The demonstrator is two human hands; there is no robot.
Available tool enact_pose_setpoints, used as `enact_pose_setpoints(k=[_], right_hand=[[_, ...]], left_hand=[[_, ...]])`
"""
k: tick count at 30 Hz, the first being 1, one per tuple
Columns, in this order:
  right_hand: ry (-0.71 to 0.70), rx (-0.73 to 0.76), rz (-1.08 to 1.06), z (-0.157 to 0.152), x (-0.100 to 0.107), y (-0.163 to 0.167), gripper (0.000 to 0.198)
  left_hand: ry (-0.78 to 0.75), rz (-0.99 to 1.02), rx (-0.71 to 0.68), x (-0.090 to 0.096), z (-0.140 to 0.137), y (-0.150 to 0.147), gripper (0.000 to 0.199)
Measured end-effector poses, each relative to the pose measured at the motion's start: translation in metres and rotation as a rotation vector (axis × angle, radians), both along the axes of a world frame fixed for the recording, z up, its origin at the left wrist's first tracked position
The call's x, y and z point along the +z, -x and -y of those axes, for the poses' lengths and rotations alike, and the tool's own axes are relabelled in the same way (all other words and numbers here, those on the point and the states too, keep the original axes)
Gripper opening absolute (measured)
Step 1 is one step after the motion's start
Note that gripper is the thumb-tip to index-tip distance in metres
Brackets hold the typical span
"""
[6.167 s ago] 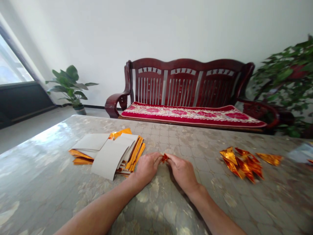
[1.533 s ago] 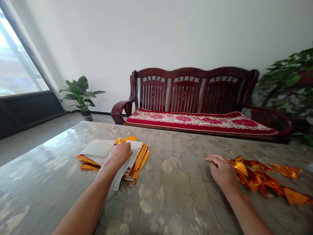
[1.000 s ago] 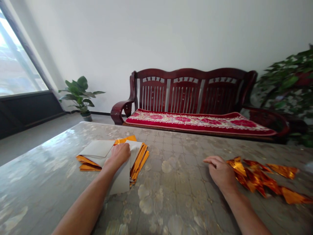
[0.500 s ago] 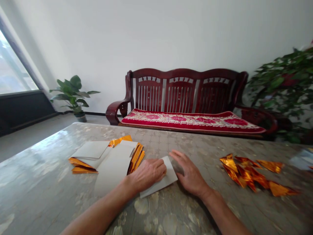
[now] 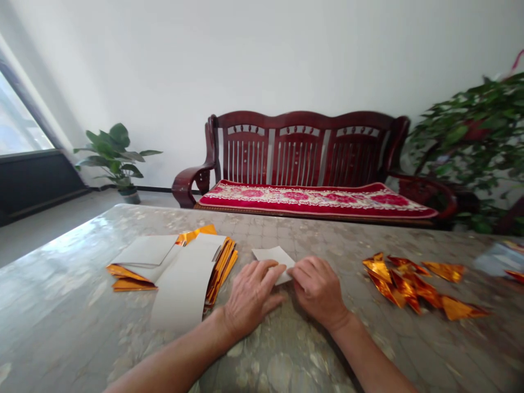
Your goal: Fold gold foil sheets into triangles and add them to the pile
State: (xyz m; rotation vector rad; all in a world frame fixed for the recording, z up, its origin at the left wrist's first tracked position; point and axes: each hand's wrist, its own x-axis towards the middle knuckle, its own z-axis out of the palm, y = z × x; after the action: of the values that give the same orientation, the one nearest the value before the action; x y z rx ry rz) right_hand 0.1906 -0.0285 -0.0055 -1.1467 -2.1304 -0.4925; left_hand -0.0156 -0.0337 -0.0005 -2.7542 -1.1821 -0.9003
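While a moment earlier my right hand [image 5: 318,289] was wide beside the pale sheet [image 5: 271,255], now it pinched the sheet's right edge, and my left hand [image 5: 250,297] lay on it, fingers loosely apart. The sheet was between the paper stack [image 5: 184,281] and the orange pieces [image 5: 413,286]. Behind, a pot [image 5: 130,196] held a green plant [image 5: 113,150].

Paper stack [image 5: 184,278] left on table [image 5: 61,322], folded pieces [image 5: 426,290] right, bench [image 5: 298,143] behind.

Pale grey paper [image 5: 273,254], orange-gold folded pieces [image 5: 412,292], grey floral tabletop [image 5: 282,363], red-and-white flowered seat cover [image 5: 317,197]
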Motion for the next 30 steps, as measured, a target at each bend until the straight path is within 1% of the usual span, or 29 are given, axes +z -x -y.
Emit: enact_pose_setpoints(k=[2,3,6,9,12,14,16,19,23,25,27,30], right_hand=[[0.072,0.016,0.068,0.003,0.001,0.004,0.021],[0.111,0.025,0.085,0.003,0.001,0.004,0.022],[0.219,0.063,0.068,0.000,-0.004,0.001,0.020],[0.329,0.088,-0.023,-0.005,-0.013,-0.005,0.016],[0.447,0.051,-0.141,-0.009,-0.019,-0.011,0.016],[0.511,0.011,-0.202,-0.010,-0.021,-0.013,0.019],[0.558,0.002,-0.232,-0.011,-0.020,-0.014,0.021],[0.603,-0.004,-0.232,-0.011,-0.017,-0.014,0.023],[0.625,-0.059,-0.235,-0.010,-0.013,-0.011,0.020],[0.633,-0.082,-0.218,-0.009,-0.011,-0.008,0.022],[0.628,-0.137,-0.187,-0.008,-0.009,-0.006,0.025],[0.602,-0.226,-0.122,-0.007,-0.008,-0.004,0.023]], left_hand=[[0.035,0.005,0.006,-0.005,-0.005,0.000,0.019],[0.069,0.006,0.001,-0.007,-0.008,0.001,0.017],[0.212,0.046,0.021,-0.013,-0.016,0.005,0.027],[0.324,0.130,0.079,-0.015,-0.021,0.010,0.023],[0.343,0.099,0.143,-0.014,-0.023,0.014,0.019],[0.332,0.048,0.158,-0.014,-0.023,0.016,0.018],[0.327,0.027,0.164,-0.014,-0.023,0.016,0.018],[0.333,0.023,0.176,-0.016,-0.025,0.015,0.022],[0.351,0.006,0.219,-0.018,-0.030,0.013,0.024],[0.369,-0.004,0.241,-0.018,-0.033,0.012,0.024],[0.389,-0.004,0.269,-0.018,-0.035,0.011,0.023],[0.408,0.001,0.309,-0.018,-0.036,0.010,0.023]])
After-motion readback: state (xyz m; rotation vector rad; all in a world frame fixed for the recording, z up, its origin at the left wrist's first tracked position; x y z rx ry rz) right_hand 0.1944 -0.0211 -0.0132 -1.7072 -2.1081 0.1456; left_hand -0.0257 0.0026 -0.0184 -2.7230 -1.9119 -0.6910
